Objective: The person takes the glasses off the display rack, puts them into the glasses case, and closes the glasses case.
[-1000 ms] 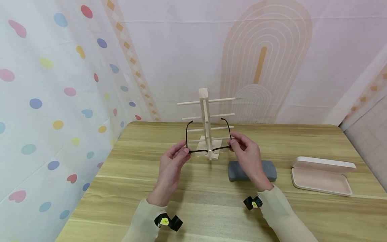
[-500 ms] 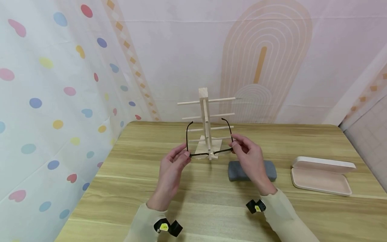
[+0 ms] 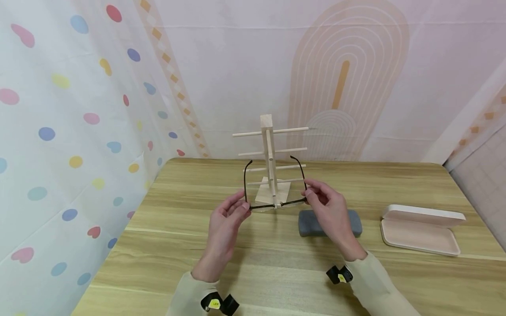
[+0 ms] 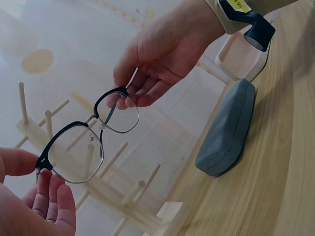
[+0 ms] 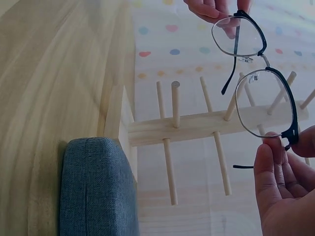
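Note:
A pair of eyeglasses [image 3: 262, 206] with dark upper rims and thin metal lower rims is held up between both hands, its temples spread open and pointing away from me. My left hand [image 3: 224, 226] pinches the frame's left corner between thumb and fingers. At the opposite corner, my right hand [image 3: 330, 213] grips the hinge area the same way. Behind the glasses stands a wooden display rack [image 3: 266, 120] with several crosswise pegs. In the left wrist view, both clear lenses [image 4: 76, 155] show, apart from the rack.
A closed grey fabric glasses case [image 3: 310, 224] lies partly under my right hand. Farther right, an open white case [image 3: 421, 235] with a pale pink lining rests on the wooden table [image 3: 158, 245]. A patterned curtain [image 3: 237, 66] hangs behind the table.
Both hands have drawn the eyeglasses slightly toward me, away from the rack, and a little to the right. The rack and both cases stay put.

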The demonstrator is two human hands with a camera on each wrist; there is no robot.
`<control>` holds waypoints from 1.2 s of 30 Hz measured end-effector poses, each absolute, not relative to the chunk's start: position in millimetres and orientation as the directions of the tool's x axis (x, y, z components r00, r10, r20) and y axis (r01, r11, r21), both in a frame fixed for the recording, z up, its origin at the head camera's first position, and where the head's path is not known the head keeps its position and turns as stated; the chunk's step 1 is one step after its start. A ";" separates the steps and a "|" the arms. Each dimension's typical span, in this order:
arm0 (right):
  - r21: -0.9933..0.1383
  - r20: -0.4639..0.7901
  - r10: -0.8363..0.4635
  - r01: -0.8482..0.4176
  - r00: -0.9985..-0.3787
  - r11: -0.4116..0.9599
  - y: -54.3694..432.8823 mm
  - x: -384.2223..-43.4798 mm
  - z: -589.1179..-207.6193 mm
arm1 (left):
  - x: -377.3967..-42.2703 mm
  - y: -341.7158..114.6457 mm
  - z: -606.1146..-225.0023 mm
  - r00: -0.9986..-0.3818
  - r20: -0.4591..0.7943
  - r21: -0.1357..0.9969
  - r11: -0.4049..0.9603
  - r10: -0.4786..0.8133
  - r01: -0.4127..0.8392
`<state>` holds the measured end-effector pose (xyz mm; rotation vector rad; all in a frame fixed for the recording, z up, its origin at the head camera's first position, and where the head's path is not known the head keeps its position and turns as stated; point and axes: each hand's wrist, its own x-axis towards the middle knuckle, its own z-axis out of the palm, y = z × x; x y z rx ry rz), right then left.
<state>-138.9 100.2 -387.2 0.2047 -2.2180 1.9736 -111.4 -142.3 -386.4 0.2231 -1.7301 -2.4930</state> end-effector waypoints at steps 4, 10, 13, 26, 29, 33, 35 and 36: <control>-0.969 0.212 -0.006 -0.211 -0.977 0.124 102.0 -136.4 -387.3 | -108.9 -141.7 -386.7 -0.984 -0.064 0.942 -0.336 -0.164 -0.005; -0.962 0.220 -0.024 -0.221 -0.975 0.162 105.4 -133.3 -387.8 | -104.1 -140.6 -386.8 -0.984 -0.062 0.946 -0.324 -0.167 -0.004; -0.959 0.222 -0.027 -0.224 -0.975 0.175 106.9 -131.1 -387.3 | -101.8 -139.6 -386.8 -0.983 -0.061 0.950 -0.312 -0.173 -0.004; -0.955 0.248 -0.033 -0.250 -0.968 0.157 110.2 -122.2 -382.9 | -95.6 -135.2 -390.1 -0.984 -0.048 0.948 -0.318 -0.170 0.008; -0.953 0.263 -0.033 -0.264 -0.964 0.151 111.2 -120.5 -383.3 | -94.5 -134.5 -390.8 -0.985 -0.047 0.944 -0.329 -0.163 0.010; -0.947 0.281 -0.040 -0.284 -0.959 0.153 112.9 -118.5 -384.7 | -93.5 -133.6 -391.5 -0.987 -0.040 0.942 -0.336 -0.155 0.014; -0.945 0.284 -0.043 -0.287 -0.958 0.159 113.5 -117.8 -385.6 | -92.6 -133.4 -391.4 -0.988 -0.038 0.941 -0.337 -0.149 0.015; -0.945 0.282 -0.043 -0.285 -0.958 0.162 113.9 -117.6 -386.0 | -92.0 -133.5 -391.3 -0.989 -0.036 0.942 -0.336 -0.144 0.015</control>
